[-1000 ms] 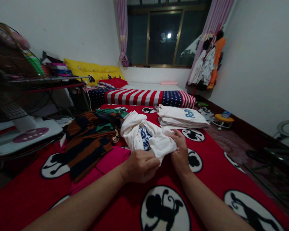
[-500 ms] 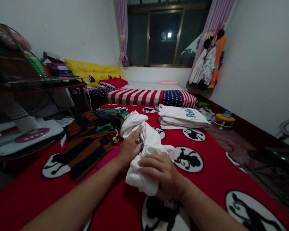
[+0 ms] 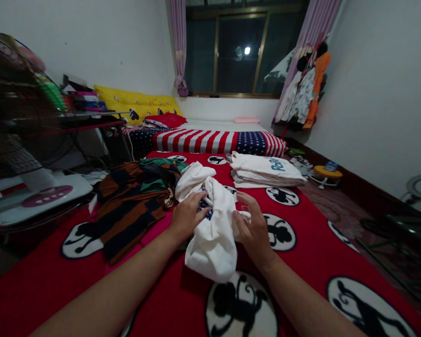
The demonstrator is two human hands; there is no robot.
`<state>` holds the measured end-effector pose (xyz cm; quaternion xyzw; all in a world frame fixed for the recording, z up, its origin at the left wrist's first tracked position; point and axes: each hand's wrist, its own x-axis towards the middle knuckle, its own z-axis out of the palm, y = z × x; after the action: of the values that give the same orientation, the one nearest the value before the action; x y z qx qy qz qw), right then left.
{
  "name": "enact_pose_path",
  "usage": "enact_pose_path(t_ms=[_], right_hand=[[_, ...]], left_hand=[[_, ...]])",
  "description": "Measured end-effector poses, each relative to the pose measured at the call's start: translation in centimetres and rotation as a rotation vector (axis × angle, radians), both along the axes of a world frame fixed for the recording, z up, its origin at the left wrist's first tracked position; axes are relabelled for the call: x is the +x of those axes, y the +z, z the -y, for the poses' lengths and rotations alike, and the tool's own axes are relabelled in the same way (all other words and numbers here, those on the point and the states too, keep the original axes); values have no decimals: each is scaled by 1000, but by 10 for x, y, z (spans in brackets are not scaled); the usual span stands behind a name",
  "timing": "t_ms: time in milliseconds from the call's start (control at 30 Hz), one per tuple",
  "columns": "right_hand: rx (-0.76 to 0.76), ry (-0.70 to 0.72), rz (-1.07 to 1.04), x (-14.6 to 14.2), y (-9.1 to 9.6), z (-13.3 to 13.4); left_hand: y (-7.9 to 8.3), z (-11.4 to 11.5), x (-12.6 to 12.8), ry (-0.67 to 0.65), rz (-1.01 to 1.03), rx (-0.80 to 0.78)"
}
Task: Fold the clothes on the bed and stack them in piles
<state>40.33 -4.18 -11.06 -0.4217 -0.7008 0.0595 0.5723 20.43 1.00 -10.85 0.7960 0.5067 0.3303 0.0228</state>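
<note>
A crumpled white garment (image 3: pixel 215 234) with a blue patterned patch showing in its opening lies in front of me on the red blanket. My left hand (image 3: pixel 188 214) grips its left edge beside the patch, thumb and fingers curled at the cloth. On the opposite side, my right hand (image 3: pixel 254 229) has its thumb and fingers bent around a fold of the same garment. Left of it lies a heap of clothes, with a brown and dark striped garment (image 3: pixel 135 210) and a green one (image 3: pixel 156 182). Folded white clothes (image 3: pixel 266 169) with blue lettering are stacked at the back right.
The red blanket (image 3: pixel 301 271) has round black-and-white figures. A fan (image 3: pixel 44 194) stands at the left beside a cluttered desk (image 3: pixel 91 117). Behind is a bed with a flag-patterned cover (image 3: pixel 196 141). A small yellow stool (image 3: pixel 328 172) is on the floor at right.
My right hand has moved up and right from the garment's near end to its right side. The near end now lies spread, and more of the blue patch shows. My left hand has barely shifted.
</note>
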Motion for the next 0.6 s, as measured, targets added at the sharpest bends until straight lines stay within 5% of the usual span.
enact_pose_path(t_ms=[233,367,500,600], right_hand=[[-404,62,214,6,-10,-15],[-493,128,-307,22,4,-20],[-246,-133,-955,68,5,-40],[1,-389,-1071,114,-4,-55]], left_hand=[[1,7,3,-68,44,8],[1,9,2,-93,81,27],[-2,6,3,-105,51,29],[-5,5,4,-90,31,44]])
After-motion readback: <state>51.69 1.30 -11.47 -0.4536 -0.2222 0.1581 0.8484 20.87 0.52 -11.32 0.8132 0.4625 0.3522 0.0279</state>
